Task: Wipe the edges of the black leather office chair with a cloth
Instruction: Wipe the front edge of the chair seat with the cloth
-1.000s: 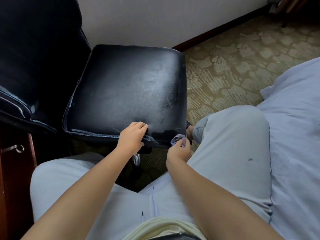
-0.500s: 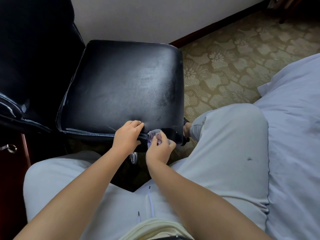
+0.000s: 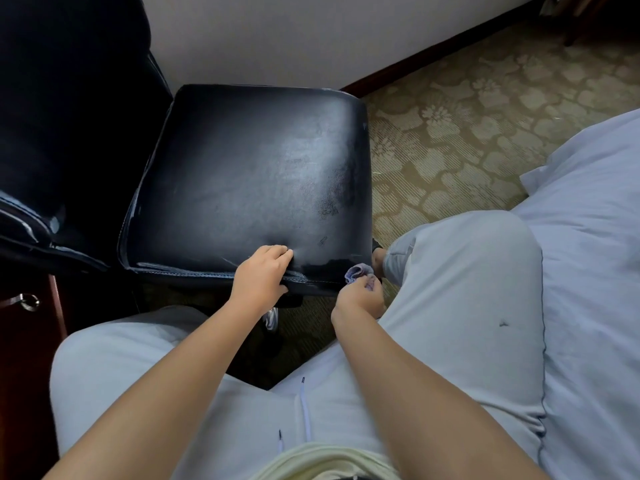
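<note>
While our left hand [image 3: 260, 276] is curling its fingers over the chair [image 3: 249, 174] seat's near edge to steady it, our right hand [image 3: 360, 296] is pinching the bunched cloth [image 3: 358, 271] against the five-o'clock corner, wiping that edge.

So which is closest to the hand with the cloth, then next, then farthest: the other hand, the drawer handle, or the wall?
From the right hand, which holds the cloth at the seat's near right corner:
1. Left hand, just to its left, gripping the seat's front edge.
2. Wall, beyond the seat's far edge.
3. Drawer handle, far off at the left edge of the view.
</note>
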A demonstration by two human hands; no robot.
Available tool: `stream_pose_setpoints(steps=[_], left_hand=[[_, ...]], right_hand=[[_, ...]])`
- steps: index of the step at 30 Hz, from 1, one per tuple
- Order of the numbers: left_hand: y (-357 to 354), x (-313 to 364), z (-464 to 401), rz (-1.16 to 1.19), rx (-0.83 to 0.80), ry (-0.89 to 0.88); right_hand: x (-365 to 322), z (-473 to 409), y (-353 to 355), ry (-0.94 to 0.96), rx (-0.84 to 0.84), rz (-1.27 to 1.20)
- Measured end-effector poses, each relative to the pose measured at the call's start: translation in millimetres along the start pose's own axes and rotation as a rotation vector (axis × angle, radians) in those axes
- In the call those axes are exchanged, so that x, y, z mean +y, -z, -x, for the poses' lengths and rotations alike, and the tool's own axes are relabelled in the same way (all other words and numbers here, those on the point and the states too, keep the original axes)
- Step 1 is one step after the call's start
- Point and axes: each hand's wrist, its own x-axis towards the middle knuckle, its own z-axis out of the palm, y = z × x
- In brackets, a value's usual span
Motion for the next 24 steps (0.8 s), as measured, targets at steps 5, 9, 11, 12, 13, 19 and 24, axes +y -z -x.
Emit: stream_pose_setpoints(steps=[5,9,11,12,13,19,24], left_hand=[[-2,-2,1,0.016,0.019,0.0],[-5,-5,2,0.036,0.029,-0.013],[-5,-4,3,0.046,0.03,-0.019],[-5,-4,3,0.054,0.03,-0.023],[-5,-4,3,0.061,0.031,-0.028],[-4,-8,5,0.057,0.045,-0.045],[-4,-13,7,0.073,0.04,-0.079]], right_hand=[[-1,11,5,0.436,-0.173,0.384],[10,28,3,0.758,-0.384,0.684],[7,23,2,0.693,-0.295,0.64],[5,17,4,0.65,-0.246,0.62],[3,13,5,0.63,-0.211,0.615],[16,23,11,0.975,-0.432,0.813],[-6,16,14,1.022,-0.402,0.982]])
